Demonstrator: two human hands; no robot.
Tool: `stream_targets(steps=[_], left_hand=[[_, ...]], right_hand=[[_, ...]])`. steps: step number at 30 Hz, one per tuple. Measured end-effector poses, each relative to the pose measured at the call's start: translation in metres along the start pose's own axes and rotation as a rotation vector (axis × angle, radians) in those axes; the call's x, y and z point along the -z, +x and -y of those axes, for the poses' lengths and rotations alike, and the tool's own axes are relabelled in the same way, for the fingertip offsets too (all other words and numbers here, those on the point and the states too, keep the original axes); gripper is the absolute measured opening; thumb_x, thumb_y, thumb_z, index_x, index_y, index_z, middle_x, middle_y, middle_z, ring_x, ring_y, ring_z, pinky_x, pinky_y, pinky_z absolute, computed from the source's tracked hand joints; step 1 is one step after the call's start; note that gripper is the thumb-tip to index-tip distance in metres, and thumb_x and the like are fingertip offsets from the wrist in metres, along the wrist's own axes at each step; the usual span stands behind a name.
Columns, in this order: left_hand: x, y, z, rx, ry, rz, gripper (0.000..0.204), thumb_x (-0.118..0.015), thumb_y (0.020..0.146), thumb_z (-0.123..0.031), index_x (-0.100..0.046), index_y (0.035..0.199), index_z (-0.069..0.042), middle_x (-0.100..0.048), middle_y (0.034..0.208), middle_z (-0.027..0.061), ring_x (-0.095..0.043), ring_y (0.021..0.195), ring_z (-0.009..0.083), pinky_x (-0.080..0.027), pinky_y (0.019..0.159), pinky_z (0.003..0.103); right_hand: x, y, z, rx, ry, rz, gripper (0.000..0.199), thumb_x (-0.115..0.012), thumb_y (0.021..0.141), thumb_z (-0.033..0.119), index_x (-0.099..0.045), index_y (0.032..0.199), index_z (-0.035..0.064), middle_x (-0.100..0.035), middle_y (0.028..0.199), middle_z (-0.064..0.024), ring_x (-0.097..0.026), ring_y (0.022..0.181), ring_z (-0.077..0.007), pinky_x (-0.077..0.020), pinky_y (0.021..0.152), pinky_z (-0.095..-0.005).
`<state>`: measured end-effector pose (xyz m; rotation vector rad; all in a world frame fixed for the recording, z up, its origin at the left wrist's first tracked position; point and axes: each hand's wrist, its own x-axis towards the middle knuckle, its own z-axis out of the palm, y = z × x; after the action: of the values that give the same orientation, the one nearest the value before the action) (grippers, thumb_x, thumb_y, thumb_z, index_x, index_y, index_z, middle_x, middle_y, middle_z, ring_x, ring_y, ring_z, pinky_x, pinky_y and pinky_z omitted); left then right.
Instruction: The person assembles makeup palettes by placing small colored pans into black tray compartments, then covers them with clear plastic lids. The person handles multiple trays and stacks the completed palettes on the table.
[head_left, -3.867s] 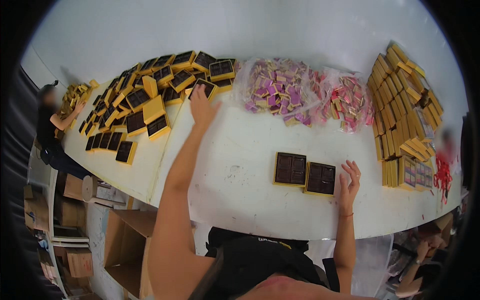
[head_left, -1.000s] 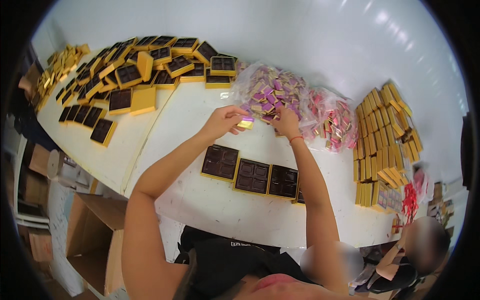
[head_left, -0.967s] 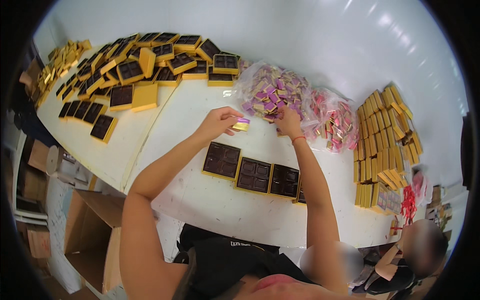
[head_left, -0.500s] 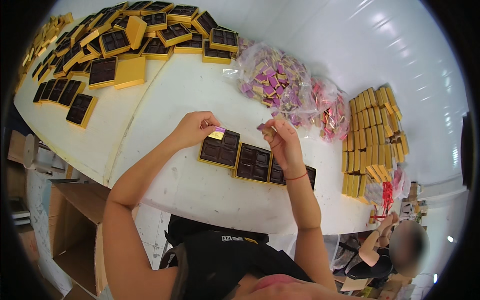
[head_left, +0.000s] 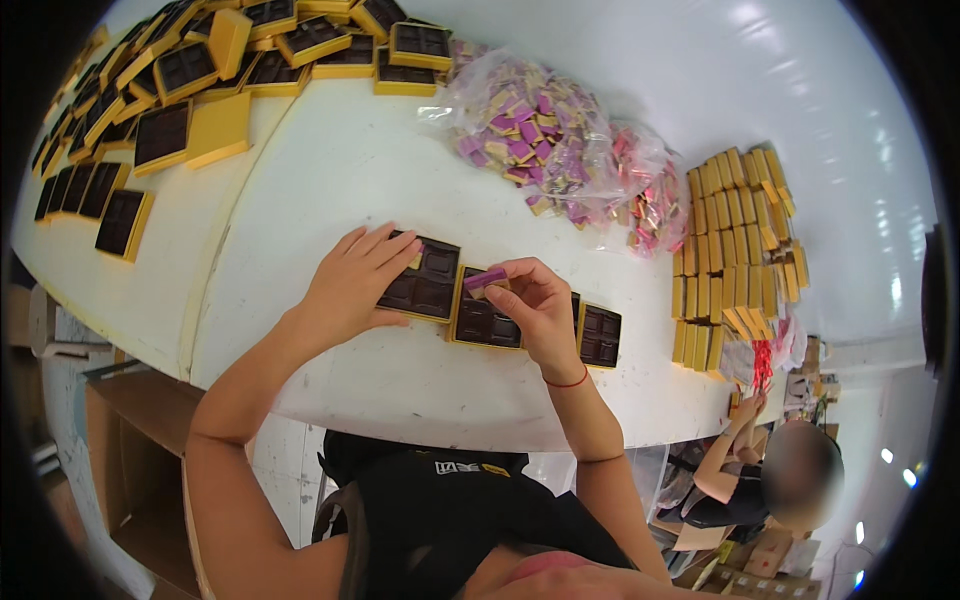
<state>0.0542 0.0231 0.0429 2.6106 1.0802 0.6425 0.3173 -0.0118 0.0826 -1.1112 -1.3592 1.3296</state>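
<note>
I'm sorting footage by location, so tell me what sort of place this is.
Probably a packing workshop: the long white table bears heaped open gold boxes with dark four-compartment inserts, bagged purple-and-gold pieces and stacked gold boxes.

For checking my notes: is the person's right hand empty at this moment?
No, the right hand pinches a small purple-and-gold piece.

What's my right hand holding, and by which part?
Your right hand holds a small purple-and-gold piece, pinched near its right end.
</note>
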Motion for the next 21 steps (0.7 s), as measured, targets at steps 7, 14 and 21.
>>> stream_targets(steps=[7,14,21], left_hand=[[-0.003,-0.001,0.006,0.058,-0.13,0.063,0.086,-0.087,0.063,-0.032,-0.051,0.137,-0.007,-0.048,0.143,0.008,-0.039,0.136,0.0284,-0.034,0.111,0.042],[0.001,0.002,0.009,0.07,-0.167,0.066,0.078,-0.088,0.062,-0.03,-0.055,0.128,-0.008,-0.049,0.141,0.0093,-0.041,0.135,0.0295,-0.035,0.11,0.042],[0.006,0.013,0.0,0.025,-0.101,0.076,0.075,-0.088,0.061,-0.032,-0.057,0.124,-0.007,-0.052,0.136,0.0101,-0.044,0.129,0.0318,-0.035,0.107,0.043]], right_hand=[[-0.042,-0.001,-0.03,0.016,-0.247,-0.033,0.017,-0.069,0.087,0.0,-0.062,0.101,0.0033,-0.066,0.09,-0.004,-0.06,0.085,-0.0129,-0.0483,0.071,-0.0274],[-0.034,0.008,-0.033,0.539,-0.987,-0.048,0.024,-0.076,0.074,0.004,-0.067,0.095,0.0086,-0.062,0.092,-0.007,-0.055,0.091,-0.0288,-0.0423,0.08,-0.0395],[-0.019,0.003,-0.03,0.62,-1.026,0.15,0.03,-0.073,0.078,0.004,-0.072,0.107,0.0112,-0.058,0.093,-0.0027,-0.055,0.091,-0.0241,-0.0415,0.085,-0.0383]])
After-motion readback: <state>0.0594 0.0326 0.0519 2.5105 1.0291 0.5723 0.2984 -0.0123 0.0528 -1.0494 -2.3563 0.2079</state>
